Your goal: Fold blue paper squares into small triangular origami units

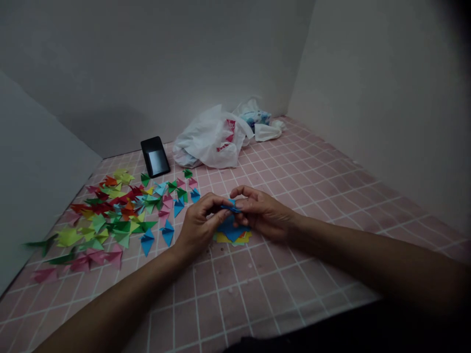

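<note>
Between my two hands is a small piece of folded blue paper [231, 208], held just above a stack of coloured paper sheets [232, 230]. My left hand [201, 218] pinches its left end between thumb and fingers. From the other side, my right hand [263, 211] grips the right end, its index finger raised and bent. The top sheet of the stack is blue, with yellow, orange and green edges showing beneath. To the left of my left hand lie several blue folded paper pieces [168, 233]. The exact shape of the held fold is partly hidden by my fingers.
Many folded paper pieces [125, 228] in red, green, yellow and pink spread over the left side. A black phone-like device [156, 157] leans near the back wall. A white plastic bag [211, 139] and a crumpled blue-white packet [257, 117] lie on the pink checked cloth [235, 314].
</note>
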### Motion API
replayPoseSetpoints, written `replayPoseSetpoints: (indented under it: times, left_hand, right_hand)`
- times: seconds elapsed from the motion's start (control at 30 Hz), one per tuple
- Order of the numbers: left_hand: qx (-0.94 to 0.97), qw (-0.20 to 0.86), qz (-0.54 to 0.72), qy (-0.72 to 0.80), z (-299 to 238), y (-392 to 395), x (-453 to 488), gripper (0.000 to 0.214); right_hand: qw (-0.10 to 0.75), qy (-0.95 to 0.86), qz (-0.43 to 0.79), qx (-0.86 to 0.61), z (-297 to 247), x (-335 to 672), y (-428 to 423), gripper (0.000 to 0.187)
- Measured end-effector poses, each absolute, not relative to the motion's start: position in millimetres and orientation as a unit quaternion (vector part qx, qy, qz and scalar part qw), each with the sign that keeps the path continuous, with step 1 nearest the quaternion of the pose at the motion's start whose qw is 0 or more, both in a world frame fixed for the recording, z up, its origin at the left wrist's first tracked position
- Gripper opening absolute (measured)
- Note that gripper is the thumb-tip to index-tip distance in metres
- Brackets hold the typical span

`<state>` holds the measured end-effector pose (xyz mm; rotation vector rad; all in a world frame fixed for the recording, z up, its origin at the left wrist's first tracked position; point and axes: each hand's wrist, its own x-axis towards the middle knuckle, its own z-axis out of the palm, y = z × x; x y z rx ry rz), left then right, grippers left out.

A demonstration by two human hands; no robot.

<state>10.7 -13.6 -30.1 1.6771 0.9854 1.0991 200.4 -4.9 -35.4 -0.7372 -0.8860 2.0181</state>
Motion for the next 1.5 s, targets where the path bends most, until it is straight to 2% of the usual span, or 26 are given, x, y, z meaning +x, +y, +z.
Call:
replayPoseSetpoints:
  times: [0.17, 0.33, 0.57, 0.7, 1.3, 1.5]
  left_hand:
    - [0.702, 0.357, 0.454, 0.417, -23, -13, 11, 0.006]
    - [0.687, 0.345, 0.478, 0.425, -25, -12, 11, 0.006]
    - [0.618, 0.469, 0.442, 0.450, -32, -15, 13, 0.013]
    - [0.567, 0.519, 0.449, 0.455, -35, -15, 14, 0.020]
    - [0.581, 0.484, 0.485, 0.440, -37, -16, 14, 0.027]
    - [0.595, 0.461, 0.454, 0.476, -31, -17, 15, 0.017]
  right_hand:
    - [0.400, -0.432, 0.748, -0.306, -39, 200, -6, 0.028]
    - [0.431, -0.550, 0.626, -0.348, -39, 202, -7, 0.035]
    - [0.437, -0.584, 0.589, -0.347, -40, 200, -8, 0.020]
    - [0.446, -0.600, 0.546, -0.378, -39, 200, -9, 0.017]
    - [0.452, -0.568, 0.573, -0.381, -42, 201, -7, 0.020]
    - [0.440, -0.597, 0.550, -0.384, -39, 201, -9, 0.018]
